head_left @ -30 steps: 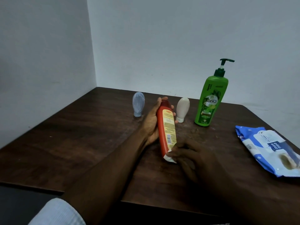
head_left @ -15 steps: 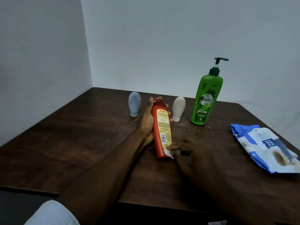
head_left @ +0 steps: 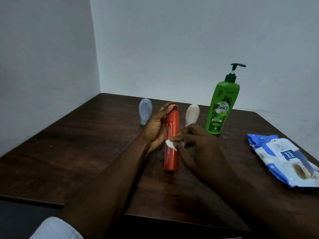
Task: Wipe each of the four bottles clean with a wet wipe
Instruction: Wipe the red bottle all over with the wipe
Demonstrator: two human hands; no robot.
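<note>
My left hand (head_left: 156, 125) grips the upper part of a tall red-orange bottle (head_left: 171, 156), held tilted with its base near the table. My right hand (head_left: 195, 144) pinches a small white wet wipe (head_left: 171, 145) against the bottle's middle. Behind stand a small pale-blue bottle (head_left: 145, 111) on its cap, a small white bottle (head_left: 192, 113) partly hidden by my right hand, and a tall green pump bottle (head_left: 222, 107).
A blue and white wet-wipe pack (head_left: 283, 157) lies at the right edge of the dark wooden table (head_left: 69, 152). Grey walls meet in a corner just behind the table. The near table edge runs below my forearms.
The bottle has been turned, so its yellow label no longer faces me. My right hand with the wipe has moved up from the bottle's base to its middle.
</note>
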